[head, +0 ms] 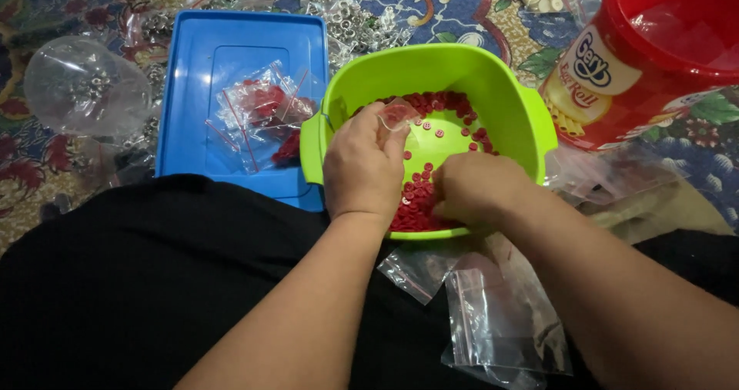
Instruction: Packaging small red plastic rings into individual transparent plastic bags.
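While the green basin sits before the lap, red buttons lie inside it beneath both hands; the left hand pinches a small clear bag, and the right hand is curled down into the buttons.

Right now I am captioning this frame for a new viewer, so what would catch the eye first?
The bright lime-green plastic basin at centre, holding small red round buttons, stands out first. Both hands are inside it: the left hand pinches a small clear plastic bag, and the right hand rests among the buttons. A blue plastic lid lies to its left, a red plastic bucket at upper right.
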